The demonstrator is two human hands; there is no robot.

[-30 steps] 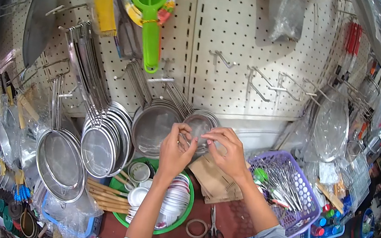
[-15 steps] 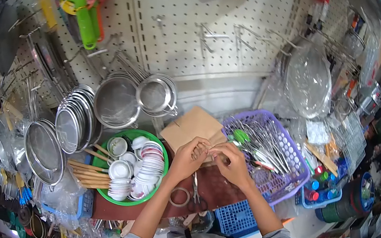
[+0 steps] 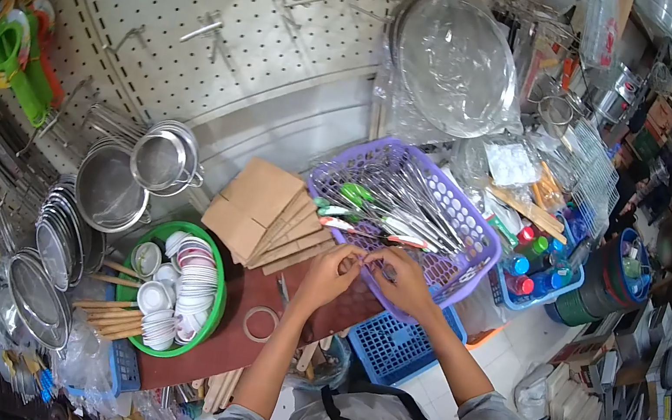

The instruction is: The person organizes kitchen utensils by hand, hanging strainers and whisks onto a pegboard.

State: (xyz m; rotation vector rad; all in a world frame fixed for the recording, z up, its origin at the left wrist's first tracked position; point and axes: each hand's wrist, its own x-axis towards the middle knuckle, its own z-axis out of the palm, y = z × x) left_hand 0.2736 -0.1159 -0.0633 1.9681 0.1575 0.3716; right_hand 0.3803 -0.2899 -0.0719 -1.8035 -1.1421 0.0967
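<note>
My left hand and my right hand meet with fingertips pinched together at the near side of the purple basket. Anything between the fingers is too small to make out. Inside the basket, just beyond my hands, lie many metal utensils, some with green, white or red handles. A stack of brown cardboard pieces lies to the left of my left hand, on the reddish-brown table. A roll of tape sits beside my left forearm.
A green basin of small white dishes stands at the left, near wooden-handled strainers. A blue basket is below my right hand. Colourful bottles fill a light-blue basket at right. Wrapped strainers hang on the pegboard.
The view has turned to the right. My hands have moved from in front of the cardboard to the near side of the purple basket, still pinched together.
</note>
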